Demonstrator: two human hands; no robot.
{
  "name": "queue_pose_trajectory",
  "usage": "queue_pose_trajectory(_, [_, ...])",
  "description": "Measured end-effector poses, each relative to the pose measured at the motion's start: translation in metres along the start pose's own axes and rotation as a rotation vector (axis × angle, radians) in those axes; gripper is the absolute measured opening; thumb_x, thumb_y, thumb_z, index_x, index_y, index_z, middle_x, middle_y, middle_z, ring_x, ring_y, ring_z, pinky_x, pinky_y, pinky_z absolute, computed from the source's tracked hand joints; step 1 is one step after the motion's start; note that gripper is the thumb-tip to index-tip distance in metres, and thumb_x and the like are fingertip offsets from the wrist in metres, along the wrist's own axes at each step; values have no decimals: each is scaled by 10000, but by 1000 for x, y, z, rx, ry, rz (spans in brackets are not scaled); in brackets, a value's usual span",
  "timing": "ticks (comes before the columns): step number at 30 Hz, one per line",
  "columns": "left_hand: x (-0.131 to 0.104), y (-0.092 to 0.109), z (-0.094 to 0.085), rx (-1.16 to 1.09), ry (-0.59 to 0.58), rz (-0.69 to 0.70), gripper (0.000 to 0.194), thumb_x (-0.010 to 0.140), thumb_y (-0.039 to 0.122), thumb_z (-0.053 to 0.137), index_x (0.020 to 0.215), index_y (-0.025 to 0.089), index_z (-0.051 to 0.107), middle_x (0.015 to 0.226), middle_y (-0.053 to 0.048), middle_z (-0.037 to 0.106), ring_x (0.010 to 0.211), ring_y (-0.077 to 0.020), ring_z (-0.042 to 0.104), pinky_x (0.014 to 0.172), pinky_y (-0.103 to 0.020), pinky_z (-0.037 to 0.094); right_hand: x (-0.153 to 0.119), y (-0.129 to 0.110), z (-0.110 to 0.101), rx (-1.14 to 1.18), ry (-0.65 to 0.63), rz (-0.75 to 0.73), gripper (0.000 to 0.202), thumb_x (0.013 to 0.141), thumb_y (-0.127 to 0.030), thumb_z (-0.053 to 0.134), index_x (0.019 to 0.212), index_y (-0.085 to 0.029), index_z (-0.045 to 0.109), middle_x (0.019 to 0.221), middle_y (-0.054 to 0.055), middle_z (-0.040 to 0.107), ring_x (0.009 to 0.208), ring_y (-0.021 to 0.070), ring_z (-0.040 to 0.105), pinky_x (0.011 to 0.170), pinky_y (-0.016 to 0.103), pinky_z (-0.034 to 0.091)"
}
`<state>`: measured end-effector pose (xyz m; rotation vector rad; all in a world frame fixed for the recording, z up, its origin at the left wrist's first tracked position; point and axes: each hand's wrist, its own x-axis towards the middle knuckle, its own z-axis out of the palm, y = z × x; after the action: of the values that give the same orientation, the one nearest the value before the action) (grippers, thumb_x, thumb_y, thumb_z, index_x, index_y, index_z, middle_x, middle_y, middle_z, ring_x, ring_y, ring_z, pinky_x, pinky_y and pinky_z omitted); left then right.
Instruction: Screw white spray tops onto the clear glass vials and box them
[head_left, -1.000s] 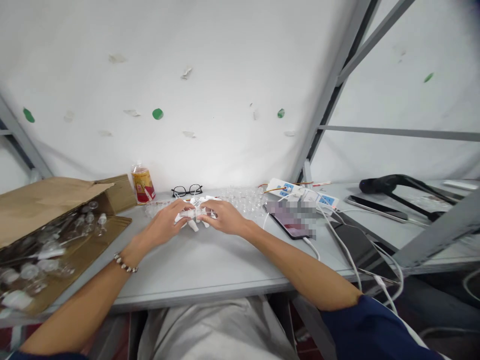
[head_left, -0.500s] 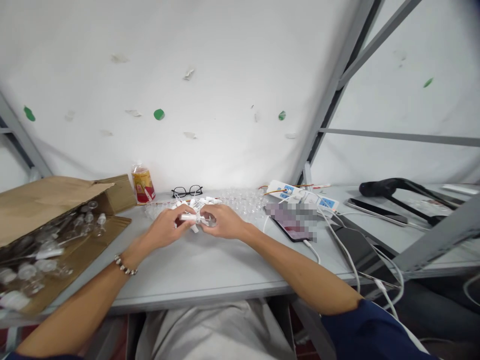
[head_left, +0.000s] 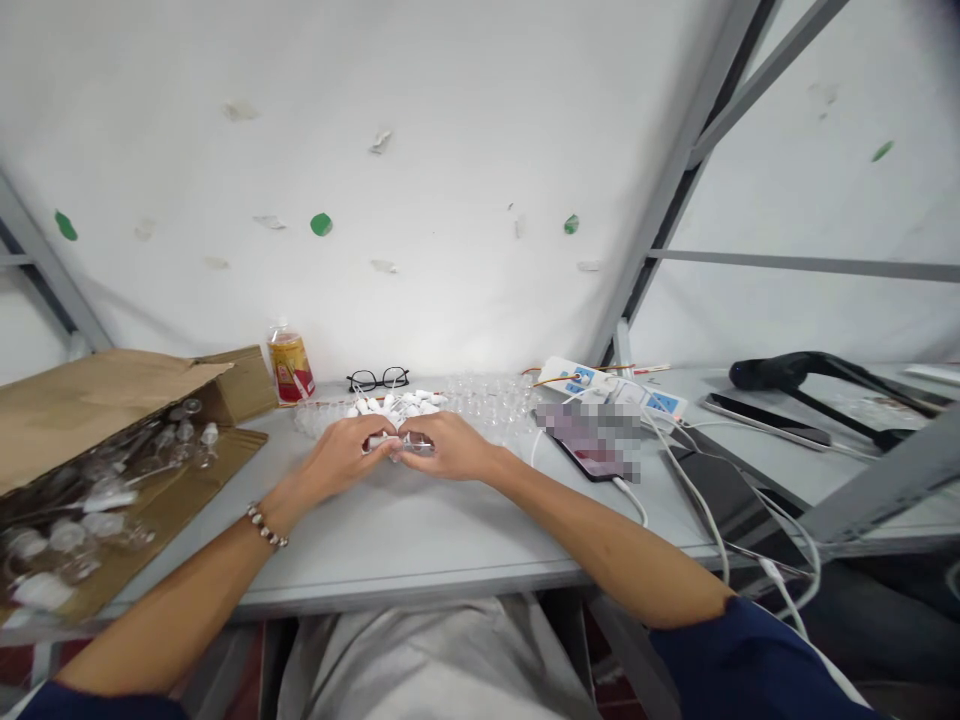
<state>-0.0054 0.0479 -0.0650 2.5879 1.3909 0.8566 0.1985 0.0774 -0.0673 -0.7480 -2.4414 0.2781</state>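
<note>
Over the middle of the grey table, my left hand (head_left: 337, 455) is closed on a white pump top (head_left: 381, 444), its fingers partly hiding it. My right hand (head_left: 450, 446) grips a small clear bottle (head_left: 420, 447), laid sideways with its neck end against the white top. The fingertips of both hands meet where the two parts join. Just behind them is a heap of white pump tops (head_left: 409, 402) with thin tubes. Small clear bottles (head_left: 491, 400) stand clustered behind my right hand.
An open cardboard box (head_left: 247, 385) on the left holds bottles with white tops. At the back are a drink bottle (head_left: 291, 365) and black glasses (head_left: 377, 380). To the right lie a power strip (head_left: 622, 385), a charging phone (head_left: 585, 450), white cables and a dark tablet-like device (head_left: 739, 510).
My hands have come closer together. The white top, in front of the bottle with a gap before, now meets the bottle's neck. The view has shifted slightly.
</note>
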Motion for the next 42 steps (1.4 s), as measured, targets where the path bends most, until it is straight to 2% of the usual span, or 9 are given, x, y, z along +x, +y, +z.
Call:
queue_pose_trajectory(5, [-3, 2, -2, -76, 39, 31, 298, 894, 449, 506, 1030, 195, 580, 939, -43, 672, 748, -159, 575, 670, -260, 418, 0, -4, -1, -31, 26, -13, 162, 853, -297, 566, 754, -171, 592, 636, -15, 560, 551, 96, 393, 543, 229, 256])
queue_pose_trajectory(9, [-1, -2, 3, -71, 77, -77, 334, 913, 464, 437, 766, 184, 547, 612, 23, 545, 558, -127, 470, 563, -248, 341, 1, 1, 2, -33, 70, -58, 112, 837, -283, 565, 814, -182, 608, 720, 6, 611, 614, 113, 460, 581, 230, 297])
queue_pose_trajectory(13, [7, -18, 7, -226, 378, -286, 490, 937, 525, 316, 577, 197, 364, 508, 31, 376, 498, -117, 379, 493, -254, 274, 2, 8, 0, -75, 159, -50, 38, 731, -156, 556, 721, -186, 578, 670, -2, 593, 594, 119, 455, 609, 242, 321])
queue_pose_trajectory(17, [14, -31, 6, -507, 640, -416, 459, 920, 585, 341, 652, 213, 364, 523, 48, 347, 463, -106, 350, 447, -236, 277, 2, 7, -5, 59, 209, 80, 48, 755, -214, 579, 713, -194, 572, 574, -37, 530, 528, 102, 427, 567, 222, 326])
queue_pose_trajectory(23, [8, -4, 15, -503, 410, -247, 346, 862, 539, 524, 912, 200, 477, 739, -4, 607, 618, -128, 565, 548, -224, 417, 3, -3, 0, 214, 178, 123, 300, 826, -467, 620, 922, -183, 635, 631, -33, 557, 542, 97, 443, 558, 215, 332])
queue_pose_trajectory(28, [-1, 13, 18, -240, 232, -115, 254, 865, 438, 548, 957, 204, 514, 858, -26, 685, 715, -148, 618, 627, -259, 445, 5, 0, 7, 326, 196, 127, 420, 914, -497, 472, 717, -156, 617, 650, -11, 547, 544, 84, 432, 523, 215, 310])
queue_pose_trajectory(34, [-2, 16, 15, -137, 95, -118, 235, 883, 380, 506, 1047, 213, 483, 777, 3, 704, 621, -149, 603, 626, -278, 435, 4, 1, 6, 214, 173, 165, 337, 866, -416, 557, 633, -172, 567, 595, -32, 507, 513, 79, 398, 515, 226, 293])
queue_pose_trajectory(38, [-2, 14, 15, -12, 50, -132, 194, 910, 406, 462, 914, 221, 522, 690, 17, 669, 565, -153, 572, 553, -256, 367, 4, -1, 3, 128, 166, 119, 388, 877, -375, 545, 552, -166, 510, 663, -8, 580, 530, 76, 424, 548, 231, 312])
queue_pose_trajectory(42, [-3, 5, 16, 98, 71, 36, 267, 951, 387, 409, 810, 207, 547, 683, -13, 641, 619, -156, 573, 575, -246, 349, 4, -3, 1, 178, 131, 49, 317, 891, -359, 527, 642, -169, 578, 705, 5, 616, 589, 96, 481, 582, 230, 343])
